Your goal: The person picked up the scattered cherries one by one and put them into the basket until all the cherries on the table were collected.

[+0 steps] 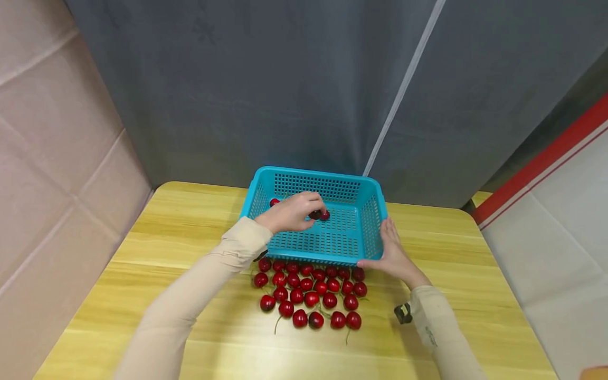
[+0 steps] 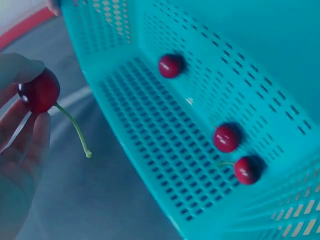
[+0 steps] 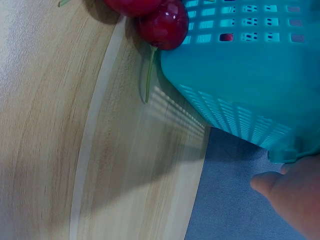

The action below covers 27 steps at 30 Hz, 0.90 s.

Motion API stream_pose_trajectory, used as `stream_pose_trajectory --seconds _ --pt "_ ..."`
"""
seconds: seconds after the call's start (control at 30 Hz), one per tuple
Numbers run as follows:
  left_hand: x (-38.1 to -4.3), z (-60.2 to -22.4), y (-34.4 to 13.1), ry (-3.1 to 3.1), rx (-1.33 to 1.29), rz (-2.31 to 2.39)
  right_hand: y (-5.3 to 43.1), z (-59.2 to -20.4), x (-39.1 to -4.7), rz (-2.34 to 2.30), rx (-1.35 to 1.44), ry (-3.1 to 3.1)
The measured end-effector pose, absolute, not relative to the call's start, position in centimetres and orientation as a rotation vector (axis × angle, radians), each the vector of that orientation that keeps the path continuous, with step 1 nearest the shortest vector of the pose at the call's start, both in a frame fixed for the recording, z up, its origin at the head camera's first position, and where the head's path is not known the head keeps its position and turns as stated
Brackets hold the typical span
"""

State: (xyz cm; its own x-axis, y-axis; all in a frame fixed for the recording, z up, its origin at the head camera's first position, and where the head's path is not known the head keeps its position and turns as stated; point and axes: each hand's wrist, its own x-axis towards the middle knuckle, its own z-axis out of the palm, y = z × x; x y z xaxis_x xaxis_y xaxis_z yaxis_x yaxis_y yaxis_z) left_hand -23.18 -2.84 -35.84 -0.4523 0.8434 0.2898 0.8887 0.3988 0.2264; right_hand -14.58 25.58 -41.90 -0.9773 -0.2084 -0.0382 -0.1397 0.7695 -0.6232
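Observation:
My left hand (image 1: 295,212) is over the blue plastic basket (image 1: 313,257), pinching a dark red cherry (image 2: 40,91) between thumb and fingers. A green stem (image 2: 75,129) hangs from that cherry. Inside the basket, three other cherries lie apart from the hand in the left wrist view, one of them a cherry (image 2: 171,66) toward the far end. At the basket's near right corner, my right hand (image 1: 395,258) grips the rim, its thumb along the front and its fingers along the right side.
Rows of loose cherries (image 1: 311,299), some with stems, lie on the wooden table (image 1: 209,316) directly before the basket. A cherry (image 3: 164,25) sits against its near wall. Behind the table hangs a grey curtain (image 1: 237,95); a pale wall covering (image 1: 52,153) stands at the left.

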Motion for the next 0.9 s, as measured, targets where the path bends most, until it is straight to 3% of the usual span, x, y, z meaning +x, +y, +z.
stream_pose_trajectory --seconds 0.33,0.9 --pt "-25.3 -36.4 -3.3 -2.721 -1.471 -0.535 25.6 -41.8 -14.4 -0.994 -0.272 2.854" --pt "-25.5 -36.1 -3.1 -2.862 -1.400 -0.475 25.2 -41.8 -14.5 -0.978 -0.276 2.858"
